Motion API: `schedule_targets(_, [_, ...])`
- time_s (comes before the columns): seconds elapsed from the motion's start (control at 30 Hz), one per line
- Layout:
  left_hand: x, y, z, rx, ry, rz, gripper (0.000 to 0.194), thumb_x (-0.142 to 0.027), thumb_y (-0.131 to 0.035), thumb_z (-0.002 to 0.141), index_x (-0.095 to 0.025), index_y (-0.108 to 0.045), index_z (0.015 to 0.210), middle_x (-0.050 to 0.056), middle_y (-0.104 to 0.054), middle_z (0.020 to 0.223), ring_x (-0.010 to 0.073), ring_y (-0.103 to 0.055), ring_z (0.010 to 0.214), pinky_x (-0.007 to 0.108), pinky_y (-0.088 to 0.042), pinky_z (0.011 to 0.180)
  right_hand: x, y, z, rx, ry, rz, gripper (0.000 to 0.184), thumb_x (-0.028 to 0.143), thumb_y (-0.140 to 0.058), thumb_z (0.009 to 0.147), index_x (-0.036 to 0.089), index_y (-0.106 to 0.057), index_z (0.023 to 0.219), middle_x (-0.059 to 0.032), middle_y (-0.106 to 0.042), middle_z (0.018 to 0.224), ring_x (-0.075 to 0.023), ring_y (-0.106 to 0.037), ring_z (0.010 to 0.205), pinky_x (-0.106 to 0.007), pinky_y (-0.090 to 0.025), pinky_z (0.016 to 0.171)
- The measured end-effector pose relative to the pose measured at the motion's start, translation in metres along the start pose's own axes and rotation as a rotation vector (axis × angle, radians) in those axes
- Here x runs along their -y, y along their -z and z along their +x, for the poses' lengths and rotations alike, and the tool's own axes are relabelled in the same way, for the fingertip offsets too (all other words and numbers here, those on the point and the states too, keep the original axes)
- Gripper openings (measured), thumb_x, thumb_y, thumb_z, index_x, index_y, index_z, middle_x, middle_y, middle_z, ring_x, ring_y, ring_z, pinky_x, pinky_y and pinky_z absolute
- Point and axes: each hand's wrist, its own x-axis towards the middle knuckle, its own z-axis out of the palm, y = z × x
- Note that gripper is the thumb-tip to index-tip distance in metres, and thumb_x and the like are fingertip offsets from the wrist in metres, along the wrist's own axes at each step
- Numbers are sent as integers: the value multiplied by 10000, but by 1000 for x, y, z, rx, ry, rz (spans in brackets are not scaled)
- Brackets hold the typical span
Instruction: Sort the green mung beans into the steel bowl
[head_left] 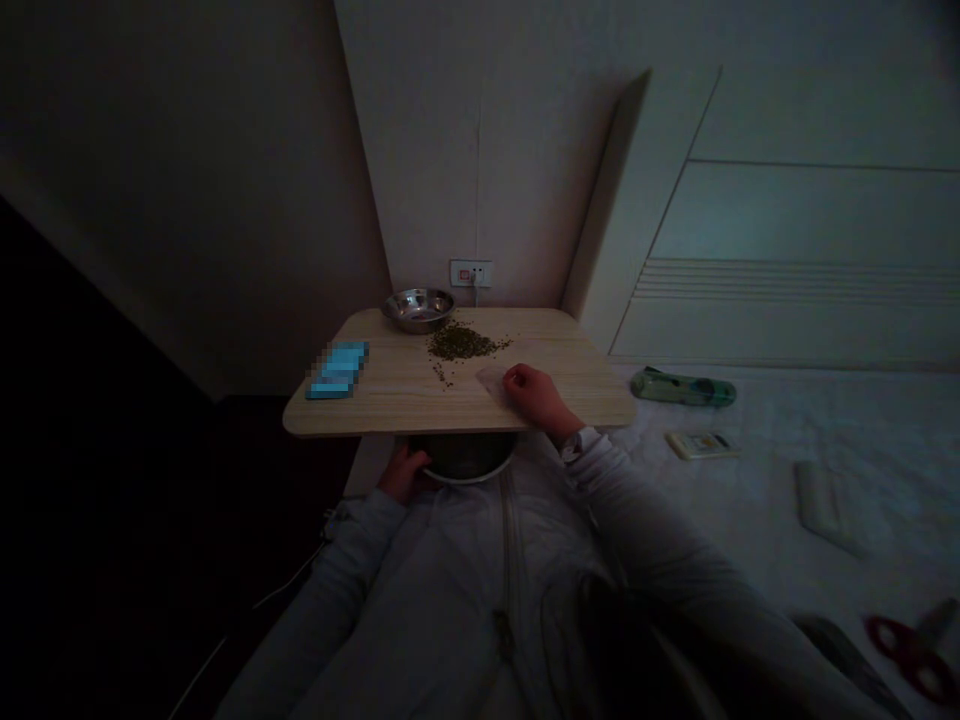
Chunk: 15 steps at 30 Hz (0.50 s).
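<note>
My right hand (538, 398) is closed over the front right of a small wooden-top table (390, 408). A thin see-through piece, perhaps plastic (491, 381), shows at its fingertips. Small green beans (459, 342) lie in a loose heap beyond that hand, with a few strays toward the near edge. Below the table's front edge, my left hand (406, 472) is closed on the left side of a metal bowl (469, 478). The bowl rests at my lap, partly hidden under the tabletop. Behind the beans, a shiny steel bowl (420, 311) stands at the back left.
A blue, pixelated flat object (337, 370) lies at the table's left. A wall socket (471, 273) with a plug is behind. On the white bed at right are a green package (682, 388), a pale remote-like object (701, 445) and red-handled scissors (911, 650).
</note>
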Motion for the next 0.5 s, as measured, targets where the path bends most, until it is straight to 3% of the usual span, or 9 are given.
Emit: schedule_targets(0.5, [-1, 0, -1, 3, 0, -11, 327, -145, -582, 459, -191, -511, 775, -17, -555, 680, 175, -559, 643, 268, -475, 436, -50, 34, 34, -88, -144, -84, 134, 193, -487, 726, 155, -611, 762, -47, -615, 724, -129, -514, 627, -237, -364, 587])
